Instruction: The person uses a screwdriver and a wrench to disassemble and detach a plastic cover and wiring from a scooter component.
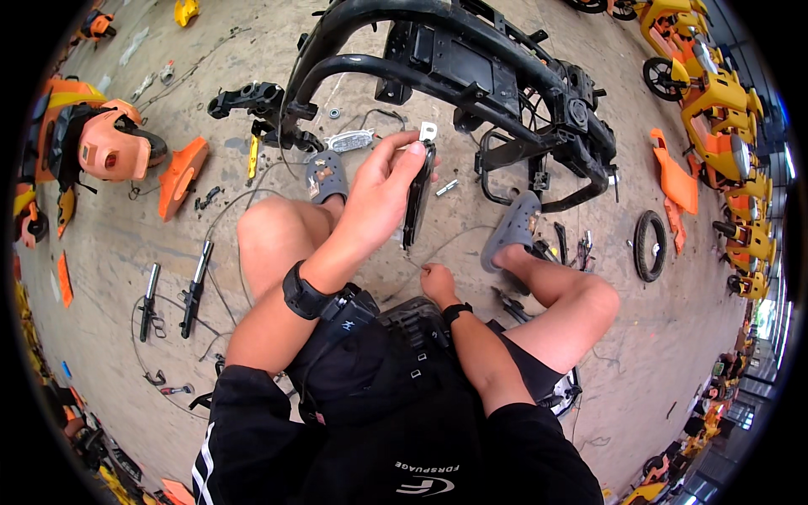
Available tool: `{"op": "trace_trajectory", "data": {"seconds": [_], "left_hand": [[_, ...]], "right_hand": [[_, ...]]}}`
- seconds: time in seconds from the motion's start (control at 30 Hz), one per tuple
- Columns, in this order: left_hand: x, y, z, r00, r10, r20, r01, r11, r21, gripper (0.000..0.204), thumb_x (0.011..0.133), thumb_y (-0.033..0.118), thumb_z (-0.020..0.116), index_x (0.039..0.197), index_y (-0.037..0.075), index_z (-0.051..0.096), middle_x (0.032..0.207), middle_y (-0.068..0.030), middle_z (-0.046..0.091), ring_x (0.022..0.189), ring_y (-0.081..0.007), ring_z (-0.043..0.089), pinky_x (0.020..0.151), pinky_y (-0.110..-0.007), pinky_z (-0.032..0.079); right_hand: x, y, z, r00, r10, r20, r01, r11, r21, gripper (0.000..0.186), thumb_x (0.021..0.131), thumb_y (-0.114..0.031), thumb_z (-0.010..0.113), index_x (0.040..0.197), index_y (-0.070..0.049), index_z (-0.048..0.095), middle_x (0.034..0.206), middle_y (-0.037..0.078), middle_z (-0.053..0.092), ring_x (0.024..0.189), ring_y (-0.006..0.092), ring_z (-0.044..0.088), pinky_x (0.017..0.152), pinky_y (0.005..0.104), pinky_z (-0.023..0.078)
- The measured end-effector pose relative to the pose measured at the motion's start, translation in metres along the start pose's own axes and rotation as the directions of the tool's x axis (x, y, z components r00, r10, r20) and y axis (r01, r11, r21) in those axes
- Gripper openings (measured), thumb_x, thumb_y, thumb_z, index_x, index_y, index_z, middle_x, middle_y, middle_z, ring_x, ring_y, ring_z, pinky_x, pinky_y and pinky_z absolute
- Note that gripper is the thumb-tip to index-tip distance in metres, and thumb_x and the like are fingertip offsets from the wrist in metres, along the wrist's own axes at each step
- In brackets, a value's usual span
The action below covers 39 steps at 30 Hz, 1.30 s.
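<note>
My left hand (387,185) is raised in the middle of the view, its fingers wrapped round a long, flat black part (418,202) with a small white bracket (427,131) at its upper end. My right hand (437,283) is lower, near my right thigh, with curled fingers; a thin cable (463,236) runs near it, and whether it grips this is unclear. A large black tubular vehicle frame (446,71) lies across the floor in front of me. A short metal cylinder (448,187) and a clear lamp-like part (349,141) lie between my feet.
Two fork tubes (197,286), cables and small parts lie at my left, beside orange panels (183,172) and a scooter body (118,147). At my right are a tire (650,247), an orange panel (673,175) and a row of yellow scooters (715,135).
</note>
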<state>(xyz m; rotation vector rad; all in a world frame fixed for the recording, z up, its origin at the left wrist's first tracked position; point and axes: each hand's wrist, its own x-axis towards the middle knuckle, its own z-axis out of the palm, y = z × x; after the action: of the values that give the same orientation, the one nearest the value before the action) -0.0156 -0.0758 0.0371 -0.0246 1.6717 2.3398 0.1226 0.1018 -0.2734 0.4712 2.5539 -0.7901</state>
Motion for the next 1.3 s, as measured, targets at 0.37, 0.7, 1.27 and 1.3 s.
{"op": "trace_trajectory", "data": {"seconds": [0.37, 0.7, 1.27, 1.3], "left_hand": [[-0.002, -0.001, -0.001, 1.0, -0.009, 0.003, 0.009, 1.0, 0.006, 0.041, 0.102, 0.031, 0.046, 0.131, 0.002, 0.046, 0.108, -0.011, 0.064, 0.096, -0.0167, 0.064, 0.082, -0.03, 0.051], [-0.002, 0.0, 0.001, 1.0, -0.01, 0.007, 0.01, 1.0, 0.007, 0.042, 0.102, 0.03, 0.046, 0.132, 0.0, 0.046, 0.108, -0.0117, 0.065, 0.095, -0.0166, 0.064, 0.083, -0.03, 0.051], [0.007, -0.009, -0.002, 0.994, 0.073, -0.078, -0.067, 0.995, 0.077, 0.04, 0.101, 0.027, 0.05, 0.129, -0.001, 0.05, 0.104, -0.0089, 0.065, 0.091, -0.0128, 0.062, 0.08, -0.025, 0.048], [0.006, -0.009, -0.002, 0.994, 0.075, -0.076, -0.07, 0.995, 0.065, 0.042, 0.1, 0.029, 0.051, 0.128, -0.002, 0.05, 0.104, -0.0094, 0.065, 0.09, -0.013, 0.061, 0.081, -0.026, 0.048]], "right_hand": [[-0.008, -0.013, -0.012, 0.995, 0.07, 0.074, -0.063, 0.994, -0.09, 0.027, 0.083, -0.021, 0.058, 0.104, -0.01, 0.071, 0.1, 0.021, 0.068, 0.096, 0.0393, 0.063, 0.085, 0.0463, 0.051], [-0.001, -0.01, -0.015, 0.987, 0.146, 0.074, -0.146, 0.989, -0.01, 0.029, 0.083, -0.023, 0.058, 0.104, -0.009, 0.072, 0.102, 0.018, 0.068, 0.099, 0.0362, 0.063, 0.085, 0.0441, 0.051], [0.01, -0.02, -0.086, 0.874, 0.302, 0.381, -0.486, 0.562, 0.67, 0.016, 0.085, -0.014, 0.06, 0.084, -0.001, 0.069, 0.063, 0.002, 0.056, 0.046, 0.012, 0.049, 0.04, 0.0274, 0.038], [0.008, -0.02, -0.087, 0.865, 0.312, 0.394, -0.502, 0.534, 0.68, 0.015, 0.085, -0.014, 0.06, 0.084, -0.001, 0.068, 0.063, 0.002, 0.056, 0.046, 0.0116, 0.049, 0.04, 0.0271, 0.038]]}}
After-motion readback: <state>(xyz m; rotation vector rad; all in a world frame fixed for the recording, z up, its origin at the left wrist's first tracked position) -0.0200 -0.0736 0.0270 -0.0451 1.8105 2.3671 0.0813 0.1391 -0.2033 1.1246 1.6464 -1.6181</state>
